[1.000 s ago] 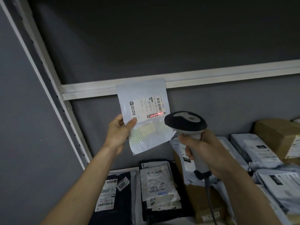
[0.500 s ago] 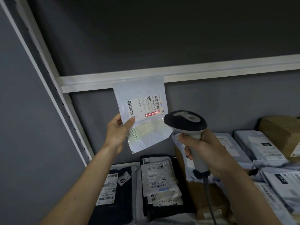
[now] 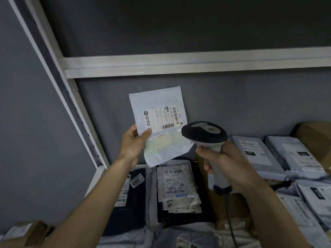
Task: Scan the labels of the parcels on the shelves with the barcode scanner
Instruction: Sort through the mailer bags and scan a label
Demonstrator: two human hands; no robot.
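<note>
Parcel (image 3: 157,126) is up in front of the shelf wall, left hand (image 3: 133,143) pinching its lower-left edge, label facing out. Right hand (image 3: 227,167) wraps the barcode scanner (image 3: 206,135) handle. No red line shows on the barcode (image 3: 168,126), so holding the pouch flat and aiming squarely looks wise.

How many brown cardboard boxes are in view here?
3 at least: one cardboard box at the far right, one below the scanner, one at the bottom left corner. Parcels may hide others.
</note>
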